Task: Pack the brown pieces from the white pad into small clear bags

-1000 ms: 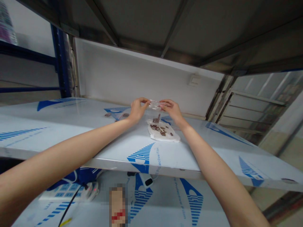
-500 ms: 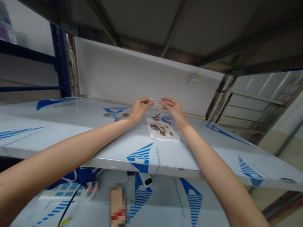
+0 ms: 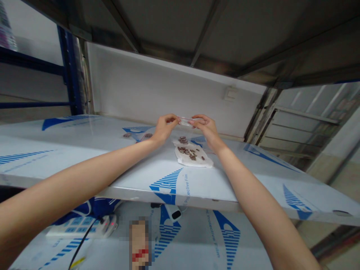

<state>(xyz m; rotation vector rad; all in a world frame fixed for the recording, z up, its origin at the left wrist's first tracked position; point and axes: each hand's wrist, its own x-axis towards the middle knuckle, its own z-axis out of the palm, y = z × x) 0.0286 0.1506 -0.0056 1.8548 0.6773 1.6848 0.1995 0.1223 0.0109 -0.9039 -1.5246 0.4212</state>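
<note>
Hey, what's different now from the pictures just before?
The brown pieces that seem to be inside the clear bag shifted a little left, and the one sticking up at their right no longer does. Nothing was grabbed or let go: the left hand and right hand still pinch the bag's top. The white pad stayed put.
</note>
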